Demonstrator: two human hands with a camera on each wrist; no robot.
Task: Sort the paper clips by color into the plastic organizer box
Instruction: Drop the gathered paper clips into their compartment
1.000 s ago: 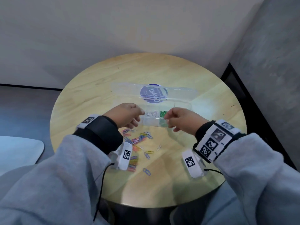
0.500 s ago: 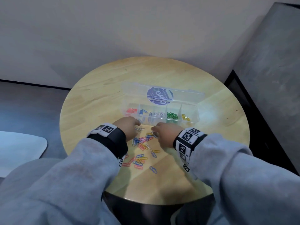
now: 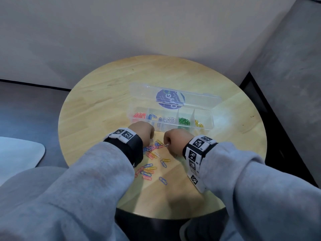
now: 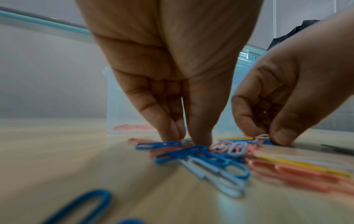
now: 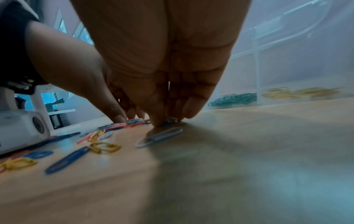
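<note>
The clear organizer box (image 3: 211, 121) lies open on the round table, lid (image 3: 144, 91) folded back. Its compartments hold red (image 3: 139, 115), blue, silver (image 3: 168, 119), green (image 3: 184, 121) and yellow (image 3: 198, 124) clips. A loose pile of mixed clips (image 3: 152, 154) lies just in front of it. My left hand (image 3: 141, 130) reaches down into the pile's far edge, fingertips (image 4: 199, 140) pinching a small silver clip (image 4: 186, 141). Beside it my right hand (image 3: 175, 138) pinches another silver clip (image 5: 172, 119) against the tabletop.
The wooden table (image 3: 104, 101) stands in a corner between a pale wall and a grey wall on the right. A pale seat (image 3: 19, 152) shows at the left. More blue, yellow and pink clips (image 5: 103, 146) lie nearer the front edge.
One second ago both hands were up at the box's middle compartments. They have come back down to the pile and now each pinches a silver clip.
</note>
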